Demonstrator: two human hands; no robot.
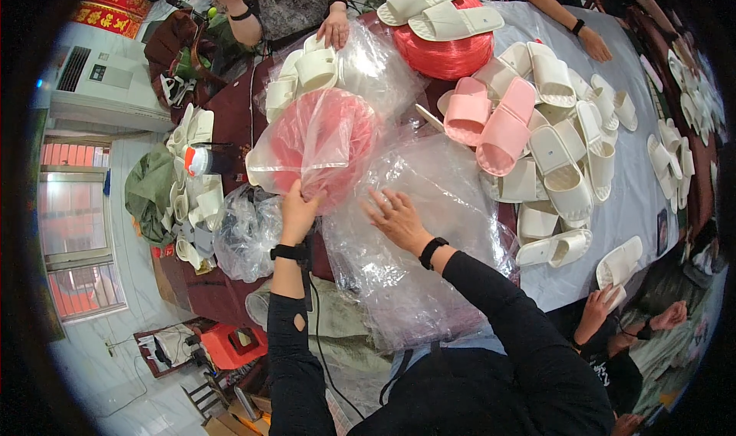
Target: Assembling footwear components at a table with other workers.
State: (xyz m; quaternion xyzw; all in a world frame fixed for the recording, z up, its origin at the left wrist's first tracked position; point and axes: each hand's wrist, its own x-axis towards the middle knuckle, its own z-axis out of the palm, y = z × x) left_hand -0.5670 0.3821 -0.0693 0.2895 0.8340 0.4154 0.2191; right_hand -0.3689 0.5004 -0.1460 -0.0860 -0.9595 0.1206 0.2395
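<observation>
My left hand (297, 212) pinches the near edge of a clear plastic bag (316, 133). The bag lies over a round pinkish-red thing, seen blurred through the film, and a cream edge shows inside or under it. My right hand (400, 221) has its fingers spread over a layer of clear plastic sheets or bags (429, 183) on the table; it holds nothing. To the right of that hand, a pink slipper (466, 113) and a second pink slipper (506, 126) rest on a heap of white slippers (563, 172).
A red twine roll (452, 49) carries two white slippers at the far side. More white slippers (314, 68) lie near a co-worker's hand (334, 28). Another person's hand (594, 44) rests at far right; one at lower right holds a white slipper (619, 263). Crumpled plastic (249, 229) sits left.
</observation>
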